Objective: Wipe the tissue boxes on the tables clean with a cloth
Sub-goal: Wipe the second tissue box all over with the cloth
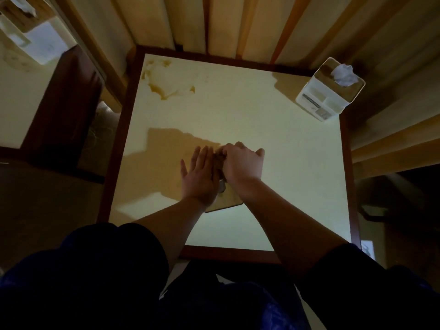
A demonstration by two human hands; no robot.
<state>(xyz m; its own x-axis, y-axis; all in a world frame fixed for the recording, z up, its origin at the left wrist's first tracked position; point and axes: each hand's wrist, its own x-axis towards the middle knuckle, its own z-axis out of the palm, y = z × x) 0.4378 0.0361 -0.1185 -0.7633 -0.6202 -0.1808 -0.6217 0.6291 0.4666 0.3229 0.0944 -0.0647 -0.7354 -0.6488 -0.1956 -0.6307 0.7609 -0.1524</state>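
Dim light is falling across the pale bench (273, 163) filling the middle of the frame. My left hand (200, 177) is lying flat and open, steadying something brownish at centre, probably so it is not sliding; my right hand (240, 165) is curling closed over a dark wad, likely the cloth (220, 160), though I cannot tell. One tissue box (329, 89) is waiting at the upper right corner, well apart from both hands. Its front label is too blurred to read.
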